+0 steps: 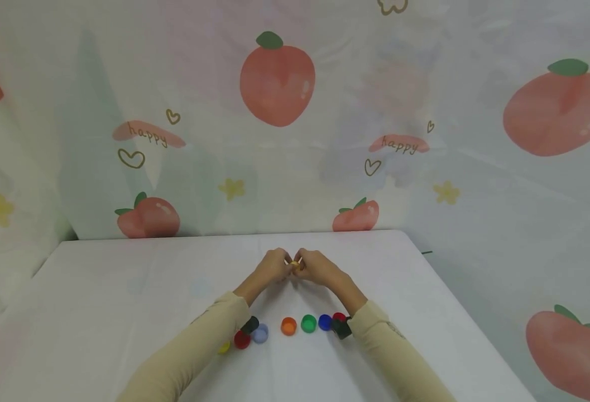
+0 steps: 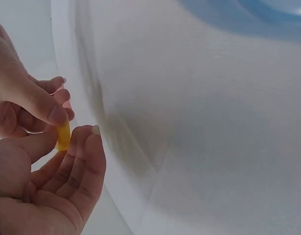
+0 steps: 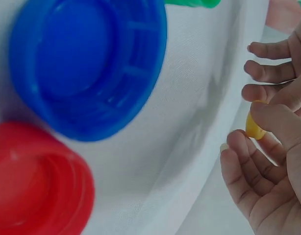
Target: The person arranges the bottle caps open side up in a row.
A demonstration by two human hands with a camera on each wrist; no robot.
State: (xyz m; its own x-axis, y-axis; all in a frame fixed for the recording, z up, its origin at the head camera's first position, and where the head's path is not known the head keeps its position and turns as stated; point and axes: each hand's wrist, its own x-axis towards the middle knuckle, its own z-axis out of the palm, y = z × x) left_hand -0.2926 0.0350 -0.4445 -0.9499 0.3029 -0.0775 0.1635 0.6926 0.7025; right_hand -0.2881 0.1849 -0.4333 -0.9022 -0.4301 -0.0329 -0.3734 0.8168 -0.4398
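In the head view both hands meet above the far part of the white table, with a small yellow piece (image 1: 295, 264) between their fingertips. My left hand (image 1: 274, 265) pinches it from one side and my right hand (image 1: 317, 267) from the other. Up close in the left wrist view, the yellow piece (image 2: 63, 136) is about as thick as a finger. The left hand (image 2: 52, 186) lies lower there, the right hand (image 2: 28, 93) above. The right wrist view shows the yellow piece (image 3: 254, 122) partly covered by fingers, so its kind is unclear.
Round plastic caps stand nearer the body: orange (image 1: 288, 326), green (image 1: 308, 323), blue (image 1: 325, 322), light blue (image 1: 260, 334) and red (image 1: 241, 339). A yellow one (image 1: 224, 348) is partly under the left sleeve. Dark objects (image 1: 342, 328) sit by both forearms. A printed cloth hangs behind.
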